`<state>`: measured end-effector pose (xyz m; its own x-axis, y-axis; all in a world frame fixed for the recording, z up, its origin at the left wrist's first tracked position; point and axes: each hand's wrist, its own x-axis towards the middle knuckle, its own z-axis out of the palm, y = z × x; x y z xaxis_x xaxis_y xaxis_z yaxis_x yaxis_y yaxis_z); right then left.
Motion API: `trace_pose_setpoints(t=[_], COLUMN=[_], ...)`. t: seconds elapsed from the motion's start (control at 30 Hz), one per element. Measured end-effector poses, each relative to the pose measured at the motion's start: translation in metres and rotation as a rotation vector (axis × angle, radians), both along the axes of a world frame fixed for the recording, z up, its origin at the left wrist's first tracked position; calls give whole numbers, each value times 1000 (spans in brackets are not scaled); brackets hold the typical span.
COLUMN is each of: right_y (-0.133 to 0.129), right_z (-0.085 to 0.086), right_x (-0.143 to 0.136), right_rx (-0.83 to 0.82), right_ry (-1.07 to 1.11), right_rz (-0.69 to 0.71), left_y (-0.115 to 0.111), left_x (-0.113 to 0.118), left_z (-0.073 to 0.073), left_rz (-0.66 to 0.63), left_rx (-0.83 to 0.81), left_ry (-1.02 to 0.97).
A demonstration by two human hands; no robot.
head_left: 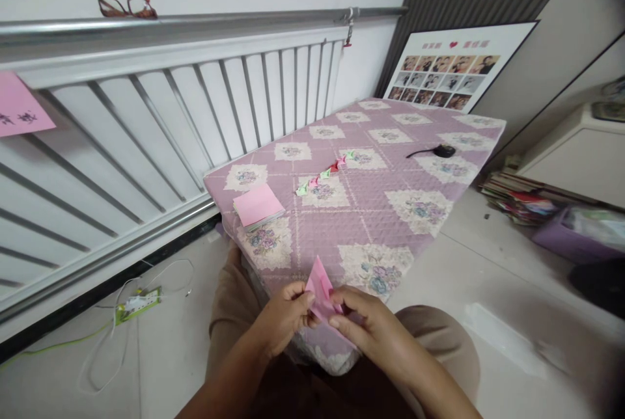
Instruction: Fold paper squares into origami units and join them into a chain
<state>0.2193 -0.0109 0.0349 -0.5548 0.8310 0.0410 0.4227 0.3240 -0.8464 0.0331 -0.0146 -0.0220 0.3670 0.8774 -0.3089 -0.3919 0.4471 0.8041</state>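
Both hands grip one sheet of pink origami paper (319, 282), folded to a point that faces away from me, over the near edge of the table. My left hand (288, 313) pinches its left side between thumb and fingers. On the right side, my right hand (359, 318) has thumb and fingers closed on a folded flap. Farther up the table lies a stack of square paper (258, 204) with a pink sheet on top. Beyond it runs a slanting row of small folded paper pieces (325, 173) in green, pink and red.
A purple flowered cloth covers the table (361, 211). Toward its far right lies a black round object (444, 150) with a thin tail. A white radiator (234, 100) borders the left, with glasses (127, 8) on the pipe above. A power strip (139, 304) and cables lie on the floor.
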Motion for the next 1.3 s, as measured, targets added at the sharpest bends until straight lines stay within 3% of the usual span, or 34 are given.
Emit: trace_pose_setpoints(t=[0.1, 0.23, 0.4, 0.57, 0.67, 0.83, 0.93, 1.0, 1.1, 1.3], right_y=[1, 3, 3, 5, 6, 6, 5, 4, 2, -2], right_z=[8, 9, 6, 6, 4, 5, 8, 10, 11, 13], right_x=[3, 7, 3, -3, -3, 0, 1, 1, 2, 7], right_rx=[-159, -200, -51, 142, 191, 157, 72, 25, -4, -61], right_ry=[95, 88, 61, 58, 31, 16, 49, 68, 81, 102], right_rz=[45, 67, 134, 169, 161, 176, 197, 207, 190, 149], left_y=[-1, 0, 0, -1, -2, -5, -7, -7, -7, -3], left_x=[-3, -6, -7, -5, -2, -6, -12, -14, -15, -15], left_z=[1, -3, -10, -3, 5, 18, 28, 35, 43, 60], left_rz=[-61, -100, -128, -159, -129, 37, -37, -105, -110, -190], left_rx=[-37, -90, -150, -165, 18, 603, 1019, 1196, 1283, 1161], left_ry=[-118, -192, -227, -138, 66, 638, 771, 778, 757, 710])
